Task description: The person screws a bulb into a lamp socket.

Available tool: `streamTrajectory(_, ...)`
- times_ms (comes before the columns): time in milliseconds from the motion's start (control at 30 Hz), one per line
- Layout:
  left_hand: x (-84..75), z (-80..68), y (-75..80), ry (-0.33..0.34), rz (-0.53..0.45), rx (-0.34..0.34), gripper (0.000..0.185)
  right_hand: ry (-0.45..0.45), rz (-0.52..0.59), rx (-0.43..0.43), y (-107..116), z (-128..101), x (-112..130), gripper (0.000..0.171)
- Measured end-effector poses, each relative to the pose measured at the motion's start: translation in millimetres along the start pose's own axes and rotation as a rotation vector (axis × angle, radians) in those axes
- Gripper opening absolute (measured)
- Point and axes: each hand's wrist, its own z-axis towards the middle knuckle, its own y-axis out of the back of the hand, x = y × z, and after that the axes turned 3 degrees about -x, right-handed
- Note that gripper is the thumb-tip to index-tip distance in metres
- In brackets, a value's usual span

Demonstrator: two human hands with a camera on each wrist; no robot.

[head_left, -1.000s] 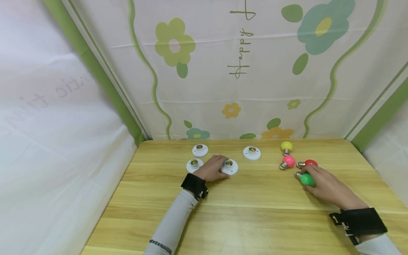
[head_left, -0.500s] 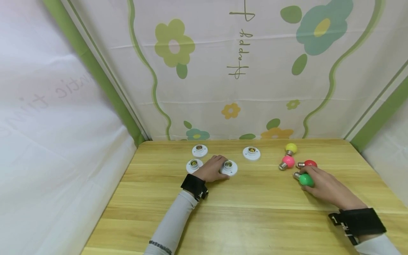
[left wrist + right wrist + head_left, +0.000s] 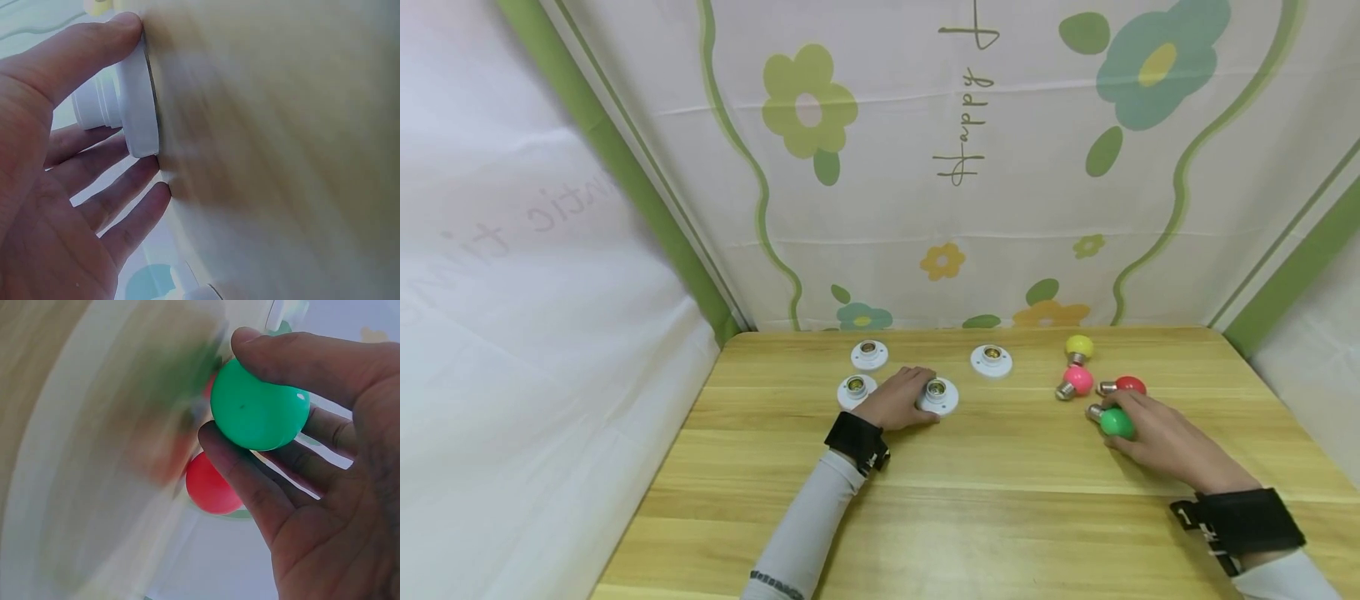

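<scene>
- Left grip (image 3: 895, 402): not on the far-left socket (image 3: 869, 355) or the near-left socket (image 3: 855, 388), the latter just beside it. I read it as pinched on the braced socket (image 3: 947, 397), thumb on the near edge, fingers at the far edge.
- Pose: left forearm (image 3: 808, 525) slants up and rightward; the braced socket sits on the tabletop (image 3: 970, 517), mouth up, without a bulb.
- Back socket (image 3: 991, 362): behind and right of the braced one, untouched.
- Yellow bulb (image 3: 1079, 346) and pink bulb (image 3: 1078, 381): lying close together, not held.
- Green bulb (image 3: 1117, 423): near the red bulb (image 3: 1131, 385), metal base pointing left; whether it touches the tabletop, I cannot tell.
- Right grip (image 3: 1161, 433): clamped on the green bulb's globe between thumb and fingers, reaching leftward from the lower right.
- Step, my judgement: taking up the green bulb while bracing one socket. Next move calls for lifting clear of the red bulb and turning the metal base downward.
</scene>
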Motion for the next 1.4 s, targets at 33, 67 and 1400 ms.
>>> streamTrajectory(33,0.1,-0.2,-0.1,0.002,-0.002,0.000,0.075,0.002,0.000,-0.001,0,0,1,0.056)
streamTrajectory(67,0.2,-0.5,-0.2,0.004,-0.004,-0.002,0.076,0.003,0.002,-0.002,1,1,1,0.056)
streamTrajectory(1400,10.2,-14.2,1.1,0.055,-0.195,-0.042,0.072,0.121,0.092,-0.037,7,24,51,0.046)
